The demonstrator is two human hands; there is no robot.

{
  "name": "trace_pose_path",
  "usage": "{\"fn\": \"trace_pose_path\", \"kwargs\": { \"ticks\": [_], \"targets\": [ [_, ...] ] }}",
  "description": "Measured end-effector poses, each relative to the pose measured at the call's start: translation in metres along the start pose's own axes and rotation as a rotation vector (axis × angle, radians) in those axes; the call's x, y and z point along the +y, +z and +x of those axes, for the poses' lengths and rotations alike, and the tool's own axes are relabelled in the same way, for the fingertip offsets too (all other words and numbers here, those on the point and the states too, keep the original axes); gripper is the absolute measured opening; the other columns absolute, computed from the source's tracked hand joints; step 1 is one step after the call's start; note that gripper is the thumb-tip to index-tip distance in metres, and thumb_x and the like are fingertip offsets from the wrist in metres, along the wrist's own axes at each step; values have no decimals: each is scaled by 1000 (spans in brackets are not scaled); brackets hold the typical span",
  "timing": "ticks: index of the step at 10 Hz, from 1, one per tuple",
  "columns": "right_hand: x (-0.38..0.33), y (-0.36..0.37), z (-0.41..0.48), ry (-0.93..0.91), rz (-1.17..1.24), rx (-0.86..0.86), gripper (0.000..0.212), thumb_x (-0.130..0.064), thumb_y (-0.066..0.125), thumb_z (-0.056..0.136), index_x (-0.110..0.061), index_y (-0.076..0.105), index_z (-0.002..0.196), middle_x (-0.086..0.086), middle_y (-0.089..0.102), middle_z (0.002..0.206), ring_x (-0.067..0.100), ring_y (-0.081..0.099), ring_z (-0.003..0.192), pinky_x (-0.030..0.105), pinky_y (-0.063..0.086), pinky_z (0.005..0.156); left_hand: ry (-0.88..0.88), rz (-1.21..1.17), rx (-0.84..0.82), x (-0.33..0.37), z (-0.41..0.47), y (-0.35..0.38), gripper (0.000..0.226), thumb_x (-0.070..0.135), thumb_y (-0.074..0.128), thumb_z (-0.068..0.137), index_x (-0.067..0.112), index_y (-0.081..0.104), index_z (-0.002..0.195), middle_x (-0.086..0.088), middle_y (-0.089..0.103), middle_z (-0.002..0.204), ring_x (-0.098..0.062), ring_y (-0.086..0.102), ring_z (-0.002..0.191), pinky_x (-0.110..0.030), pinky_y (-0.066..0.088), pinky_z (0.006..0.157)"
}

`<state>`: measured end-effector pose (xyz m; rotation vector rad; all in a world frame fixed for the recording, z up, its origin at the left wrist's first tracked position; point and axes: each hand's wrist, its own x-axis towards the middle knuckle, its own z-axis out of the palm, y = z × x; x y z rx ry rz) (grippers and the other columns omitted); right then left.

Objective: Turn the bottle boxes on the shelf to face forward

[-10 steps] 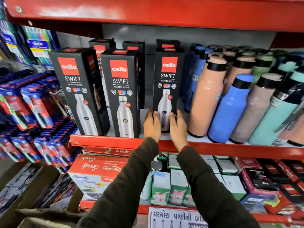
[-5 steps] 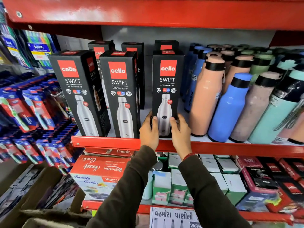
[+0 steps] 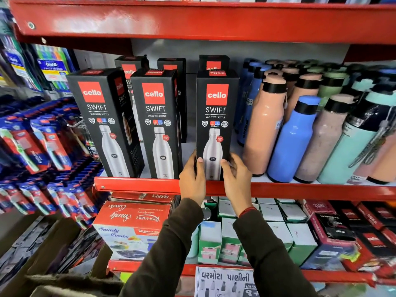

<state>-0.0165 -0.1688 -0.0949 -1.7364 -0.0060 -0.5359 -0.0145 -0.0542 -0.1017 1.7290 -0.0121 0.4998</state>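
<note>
Both grips, left hand (image 3: 192, 177) and right hand (image 3: 235, 179), clasp the upright right-hand box (image 3: 216, 116) low at its sides, label facing squarely outward.

Loose bottles (image 3: 293, 138) crowd the shelf's right end, toothbrush packs (image 3: 36, 142) hang off its left edge, combo boxes (image 3: 130, 226) sit on the shelf below.

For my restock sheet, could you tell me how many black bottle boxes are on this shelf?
6: front-left box, front-middle box, front-right box held by both hands, three rear boxes. More may be hidden.
</note>
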Motion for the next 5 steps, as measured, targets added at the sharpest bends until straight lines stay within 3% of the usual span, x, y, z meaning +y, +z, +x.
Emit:
{"fn": "trace_pose_path", "kwargs": {
  "ticks": [1,2,3,4,5],
  "targets": [
    [-2,0,-3,5,-32,0,33,-23,56,97,-23,59,130,-15,65,109,-15,61,97,2,45,83,2,8,-3,3,-4,-1,41,33,41,104,17,51,141,-3,63,137,-16,57,128,-38,44,112],
    [-5,-3,-4,-8,-27,-21,34,-25,56,98,-22,57,132,-10,65,115,0,63,106,14,48,94,-4,-12,-8,3,-4,0,42,32,41,104,15,49,143,-5,60,140,-17,54,131,-39,42,114],
    [-11,-10,-6,-11,-56,-66,36,-27,54,99,-20,54,134,-9,60,121,6,59,111,17,48,96,-38,-37,-16,8,-6,-1,45,27,43,104,13,43,147,-7,51,149,-18,46,139,-35,36,119],
    [-18,-30,-4,-72,-30,27,34,-24,54,99,-20,55,133,-4,60,130,7,60,109,4,42,85,69,-104,33,15,-11,-5,48,23,44,104,17,34,151,-1,40,154,-10,38,143,-38,31,122],
    [-49,-74,-7,-221,51,256,26,-14,55,97,-14,60,122,-8,64,115,-2,60,98,5,40,78,342,-27,143,37,-16,-14,46,16,41,103,16,35,149,0,40,150,-8,36,143,-37,30,122]
  ]
}}
